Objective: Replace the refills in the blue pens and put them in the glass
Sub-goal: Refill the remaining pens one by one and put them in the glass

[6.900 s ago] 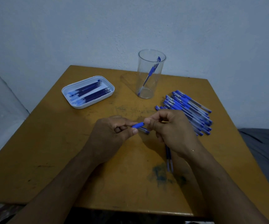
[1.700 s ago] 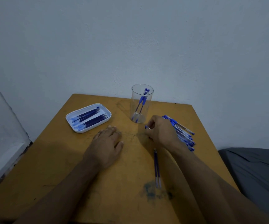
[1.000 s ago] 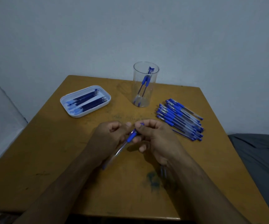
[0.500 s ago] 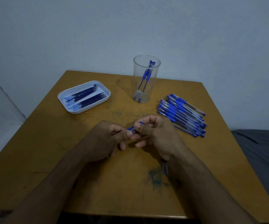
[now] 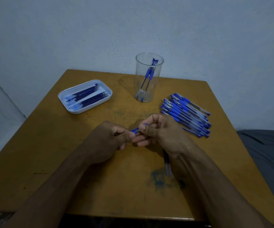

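In the head view, the left hand (image 5: 106, 142) and the right hand (image 5: 162, 134) are meeting over the middle of the surface (image 5: 50, 153), the fingers of both curling tight round one blue pen (image 5: 135, 130), of which only a short blue bit is showing between them. They seem to be twisting its tip end loose, though the hands are hiding most of it. Small parts could be slipping out and rolling off, or knocking the pile of pens (image 5: 185, 115) just beside the right hand; the glass (image 5: 149, 76) and the tray of refills (image 5: 85, 96) are standing further back.
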